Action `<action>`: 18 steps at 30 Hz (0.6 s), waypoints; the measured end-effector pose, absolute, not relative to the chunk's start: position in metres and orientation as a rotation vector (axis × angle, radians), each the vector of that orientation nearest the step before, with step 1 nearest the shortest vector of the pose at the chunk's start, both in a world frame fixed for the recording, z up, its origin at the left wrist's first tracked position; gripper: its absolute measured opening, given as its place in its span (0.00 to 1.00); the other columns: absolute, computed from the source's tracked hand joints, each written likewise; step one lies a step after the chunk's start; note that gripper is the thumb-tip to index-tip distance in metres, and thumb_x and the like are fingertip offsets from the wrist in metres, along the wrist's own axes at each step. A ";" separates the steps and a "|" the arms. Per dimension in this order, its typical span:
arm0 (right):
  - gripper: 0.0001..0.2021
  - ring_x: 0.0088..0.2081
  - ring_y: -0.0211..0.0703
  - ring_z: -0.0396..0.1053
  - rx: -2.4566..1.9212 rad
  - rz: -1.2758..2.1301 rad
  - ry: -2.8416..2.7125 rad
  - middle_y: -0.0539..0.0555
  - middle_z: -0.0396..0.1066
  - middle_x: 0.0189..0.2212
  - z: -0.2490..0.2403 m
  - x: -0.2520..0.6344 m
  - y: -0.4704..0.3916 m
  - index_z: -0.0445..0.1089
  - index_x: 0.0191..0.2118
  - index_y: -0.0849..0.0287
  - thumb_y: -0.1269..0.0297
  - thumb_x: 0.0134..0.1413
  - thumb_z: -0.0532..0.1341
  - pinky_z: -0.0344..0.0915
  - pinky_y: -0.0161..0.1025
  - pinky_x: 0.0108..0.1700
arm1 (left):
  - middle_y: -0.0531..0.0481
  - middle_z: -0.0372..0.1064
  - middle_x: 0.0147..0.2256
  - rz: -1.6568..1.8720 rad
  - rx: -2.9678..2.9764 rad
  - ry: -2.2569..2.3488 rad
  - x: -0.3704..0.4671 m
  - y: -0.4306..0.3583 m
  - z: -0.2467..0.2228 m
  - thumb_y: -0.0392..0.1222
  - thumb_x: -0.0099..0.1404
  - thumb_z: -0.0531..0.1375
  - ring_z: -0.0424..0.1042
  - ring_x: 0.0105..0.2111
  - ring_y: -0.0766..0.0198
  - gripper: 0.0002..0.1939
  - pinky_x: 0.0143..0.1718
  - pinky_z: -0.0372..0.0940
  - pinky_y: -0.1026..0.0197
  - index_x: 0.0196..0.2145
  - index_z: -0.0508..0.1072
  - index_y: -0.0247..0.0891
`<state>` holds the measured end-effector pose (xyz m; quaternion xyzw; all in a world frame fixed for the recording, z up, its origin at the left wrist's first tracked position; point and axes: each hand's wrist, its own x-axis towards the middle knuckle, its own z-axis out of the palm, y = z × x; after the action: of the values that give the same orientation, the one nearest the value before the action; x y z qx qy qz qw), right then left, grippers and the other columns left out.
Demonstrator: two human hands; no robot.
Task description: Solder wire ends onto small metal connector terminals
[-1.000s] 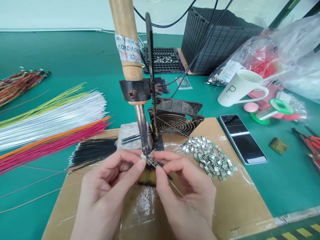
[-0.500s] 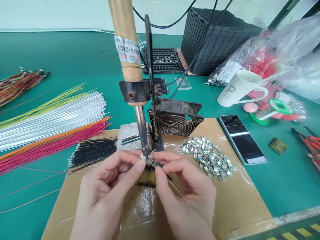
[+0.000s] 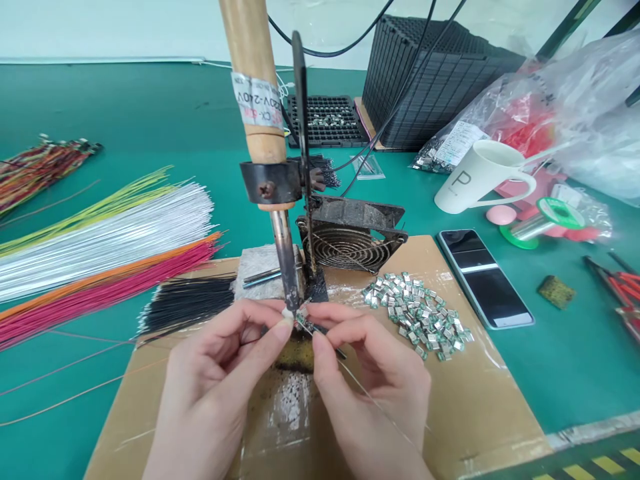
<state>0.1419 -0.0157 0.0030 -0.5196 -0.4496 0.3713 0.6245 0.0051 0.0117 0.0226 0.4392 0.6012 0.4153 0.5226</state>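
A soldering iron (image 3: 283,247) with a wooden handle is clamped tip-down in a stand, in front of my hands. My left hand (image 3: 215,387) is closed in a pinch on a small circuit board (image 3: 302,319) right at the iron's tip; a whitish bit shows by the fingertips, too small to name. From the other side my right hand (image 3: 370,380) pinches a thin solder wire (image 3: 367,395), whose end reaches the board near the tip. The wire trails down across the right palm. Below the fingertips lies a dirty yellow sponge (image 3: 295,355).
A pile of small metal-and-green boards (image 3: 417,313) lies right on the cardboard (image 3: 480,413). Behind the iron stands a black fan (image 3: 355,233). Bundled coloured wires (image 3: 105,233) spread left. Rightward are a phone (image 3: 485,279), a white mug (image 3: 480,175) and a solder spool (image 3: 540,223).
Almost nothing differs: the whole view has shifted very slightly, and both hands keep their pinch at the iron's tip.
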 end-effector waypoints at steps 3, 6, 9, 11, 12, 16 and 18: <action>0.11 0.47 0.40 0.83 -1.198 0.845 -1.048 0.48 0.84 0.45 0.003 0.142 -0.016 0.74 0.33 0.53 0.79 0.58 0.65 0.79 0.34 0.50 | 0.53 0.78 0.36 1.003 1.069 1.446 0.006 0.013 0.023 0.49 0.61 0.73 0.74 0.35 0.64 0.11 0.38 0.68 0.71 0.31 0.79 0.42; 0.09 0.49 0.41 0.82 -1.225 0.838 -1.084 0.49 0.83 0.46 0.004 0.146 -0.017 0.73 0.33 0.53 0.77 0.59 0.64 0.78 0.36 0.52 | 0.52 0.77 0.34 0.993 1.095 1.449 0.007 0.013 0.024 0.50 0.60 0.73 0.74 0.34 0.64 0.11 0.36 0.68 0.70 0.29 0.79 0.42; 0.07 0.44 0.41 0.81 -1.388 0.700 -1.192 0.51 0.81 0.43 0.001 0.158 -0.021 0.72 0.43 0.53 0.73 0.66 0.61 0.78 0.38 0.47 | 0.50 0.78 0.35 0.965 1.141 1.475 0.004 0.010 0.025 0.52 0.60 0.72 0.75 0.33 0.63 0.12 0.33 0.69 0.71 0.30 0.80 0.42; 0.08 0.37 0.44 0.78 -1.544 0.533 -1.398 0.52 0.79 0.37 -0.005 0.168 -0.025 0.72 0.46 0.55 0.72 0.71 0.57 0.76 0.43 0.40 | 0.49 0.78 0.36 0.939 1.184 1.493 -0.001 0.006 0.024 0.54 0.61 0.72 0.76 0.33 0.62 0.13 0.31 0.69 0.71 0.31 0.80 0.43; 0.09 0.37 0.47 0.75 -1.591 0.464 -1.548 0.53 0.78 0.34 -0.009 0.172 -0.026 0.73 0.43 0.56 0.72 0.72 0.56 0.75 0.46 0.39 | 0.49 0.78 0.36 0.924 1.204 1.497 -0.004 0.003 0.022 0.55 0.61 0.71 0.76 0.32 0.62 0.14 0.29 0.69 0.71 0.31 0.81 0.43; 0.06 0.39 0.55 0.73 -1.589 0.427 -1.749 0.57 0.76 0.34 -0.027 0.179 -0.030 0.76 0.38 0.61 0.73 0.65 0.62 0.74 0.52 0.40 | 0.48 0.79 0.36 0.828 1.285 1.451 -0.021 -0.012 0.013 0.56 0.63 0.71 0.78 0.31 0.61 0.13 0.30 0.72 0.71 0.34 0.82 0.45; 0.08 0.34 0.52 0.74 -1.592 0.435 -1.747 0.57 0.76 0.33 -0.032 0.177 -0.031 0.76 0.37 0.61 0.75 0.65 0.60 0.73 0.48 0.35 | 0.47 0.80 0.37 0.766 1.305 1.429 -0.029 -0.021 0.009 0.57 0.63 0.70 0.78 0.33 0.60 0.14 0.32 0.74 0.70 0.33 0.82 0.45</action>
<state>0.1767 -0.0313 -0.0317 -0.6176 -0.6781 0.1688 0.3609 -0.0288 -0.0214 0.0089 0.5410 0.5924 0.3177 0.5055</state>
